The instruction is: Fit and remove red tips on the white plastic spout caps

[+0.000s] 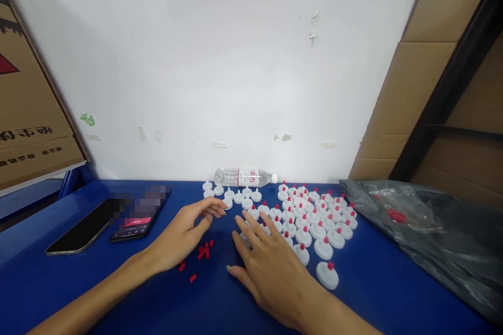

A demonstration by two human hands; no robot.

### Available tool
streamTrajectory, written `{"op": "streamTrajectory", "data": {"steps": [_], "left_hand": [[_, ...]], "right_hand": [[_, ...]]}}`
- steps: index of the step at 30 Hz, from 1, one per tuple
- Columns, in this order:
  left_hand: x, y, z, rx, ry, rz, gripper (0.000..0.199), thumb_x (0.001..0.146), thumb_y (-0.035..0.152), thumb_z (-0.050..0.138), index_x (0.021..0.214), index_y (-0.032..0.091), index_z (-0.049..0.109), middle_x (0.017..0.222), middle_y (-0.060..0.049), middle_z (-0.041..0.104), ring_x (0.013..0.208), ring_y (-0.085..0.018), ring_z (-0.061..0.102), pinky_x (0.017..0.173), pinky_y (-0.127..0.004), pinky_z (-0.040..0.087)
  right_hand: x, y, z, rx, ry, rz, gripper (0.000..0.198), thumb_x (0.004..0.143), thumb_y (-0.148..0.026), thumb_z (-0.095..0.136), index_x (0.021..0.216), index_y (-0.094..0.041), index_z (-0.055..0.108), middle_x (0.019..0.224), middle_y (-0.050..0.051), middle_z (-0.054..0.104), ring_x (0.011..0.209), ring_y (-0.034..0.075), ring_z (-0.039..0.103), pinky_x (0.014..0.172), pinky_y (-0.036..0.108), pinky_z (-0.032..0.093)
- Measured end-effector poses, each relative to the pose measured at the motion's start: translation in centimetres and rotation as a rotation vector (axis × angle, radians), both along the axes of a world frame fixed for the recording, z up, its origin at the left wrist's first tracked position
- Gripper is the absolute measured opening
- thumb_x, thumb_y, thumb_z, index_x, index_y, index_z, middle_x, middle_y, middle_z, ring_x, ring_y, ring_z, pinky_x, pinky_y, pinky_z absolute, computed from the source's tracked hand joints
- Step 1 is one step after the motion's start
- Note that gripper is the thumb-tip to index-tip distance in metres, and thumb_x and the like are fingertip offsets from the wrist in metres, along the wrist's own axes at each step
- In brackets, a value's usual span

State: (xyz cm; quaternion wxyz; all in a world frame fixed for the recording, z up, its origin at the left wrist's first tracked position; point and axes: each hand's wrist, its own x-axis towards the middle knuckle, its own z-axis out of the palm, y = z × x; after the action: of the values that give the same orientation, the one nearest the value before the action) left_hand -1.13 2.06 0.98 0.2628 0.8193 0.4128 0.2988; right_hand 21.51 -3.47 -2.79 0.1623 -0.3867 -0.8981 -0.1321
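No text legible for certain. L side: cardboard box (35, 99) w/ two rows of dark printed characters, upper row (25, 132) bigger, lower row (31, 156) smaller; both look upside down, can't be read. Red pointed mark (6, 65) above, cut off by pic edge. Far side, ctr: clear bottle (245, 178) on its side, white label (251, 177) w/ red characters, too sm. to read. Near L: lit phone (137, 220), pinkish-red bar (133, 222) & tiny marks on screen, illegible; upper pt. pixelated.
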Motion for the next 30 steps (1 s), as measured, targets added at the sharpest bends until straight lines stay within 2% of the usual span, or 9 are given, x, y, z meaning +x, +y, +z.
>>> {"op": "streamTrajectory", "data": {"steps": [3,6,9,11,15,22,30], "left_hand": [[-0.5,0.1,-0.6,0.108,0.177,0.047,0.035,0.105,0.032,0.04,0.132,0.024,0.061,0.14,-0.008,0.063,0.132,-0.026,0.056,0.116,-0.047,0.041],[-1.1,0.3,-1.3,0.129,0.337,0.053,0.045,0.108,0.04,0.037,0.15,0.03,0.048,0.164,-0.005,0.037,0.152,-0.031,0.031,0.124,-0.057,0.026],[-1.5,0.5,-1.6,0.056,0.42,0.005,0.051,0.109,0.046,0.032,0.16,0.039,0.028,0.172,0.0,0.014,0.157,-0.032,0.013,0.123,-0.062,0.021],[-1.5,0.7,-1.6,0.032,0.441,-0.035,0.053,0.11,0.047,0.031,0.161,0.041,0.02,0.172,0.001,0.009,0.158,-0.032,0.008,0.123,-0.064,0.018],[-1.6,0.9,-1.6,0.06,0.435,-0.071,0.053,0.11,0.045,0.033,0.161,0.04,0.022,0.171,0.0,0.019,0.158,-0.029,0.013,0.125,-0.059,0.018],[-1.5,0.5,-1.0,0.137,0.359,-0.048,0.049,0.109,0.04,0.038,0.157,0.032,0.035,0.163,-0.005,0.04,0.149,-0.026,0.037,0.123,-0.047,0.032],[-0.8,-0.1,-0.4,0.124,0.257,-0.075,0.049,0.106,0.033,0.046,0.155,0.035,0.038,0.151,-0.006,0.049,0.136,-0.024,0.05,0.116,-0.042,0.042]], "right_hand": [[0.3,0.3,-0.3,0.041,-0.011,-0.042,0.056,0.108,-0.049,0.036,0.138,-0.008,0.059,0.153,0.02,0.049,0.15,0.033,0.032,0.121,0.058,0.028],[0.6,0.3,-0.4,0.06,-0.011,-0.058,0.055,0.108,-0.05,0.036,0.136,-0.009,0.06,0.151,0.02,0.051,0.148,0.035,0.035,0.12,0.06,0.029],[0.7,0.2,-0.4,0.064,0.004,-0.047,0.05,0.107,-0.049,0.038,0.138,-0.015,0.059,0.156,0.018,0.045,0.15,0.034,0.032,0.12,0.061,0.028],[0.7,0.0,-0.2,0.066,0.018,-0.035,0.047,0.107,-0.047,0.041,0.141,-0.018,0.055,0.16,0.017,0.039,0.152,0.034,0.027,0.12,0.062,0.026],[0.5,-0.2,0.2,0.035,0.032,-0.012,0.046,0.106,-0.048,0.042,0.142,-0.021,0.053,0.162,0.016,0.037,0.153,0.033,0.024,0.121,0.062,0.025],[0.2,-0.4,0.3,0.007,0.016,0.004,0.042,0.107,-0.047,0.04,0.136,-0.022,0.057,0.162,0.014,0.037,0.152,0.032,0.029,0.122,0.061,0.024],[0.3,-0.6,0.4,0.021,0.039,-0.002,0.038,0.107,-0.044,0.043,0.134,-0.023,0.058,0.162,0.014,0.037,0.152,0.03,0.029,0.122,0.06,0.025]]}}
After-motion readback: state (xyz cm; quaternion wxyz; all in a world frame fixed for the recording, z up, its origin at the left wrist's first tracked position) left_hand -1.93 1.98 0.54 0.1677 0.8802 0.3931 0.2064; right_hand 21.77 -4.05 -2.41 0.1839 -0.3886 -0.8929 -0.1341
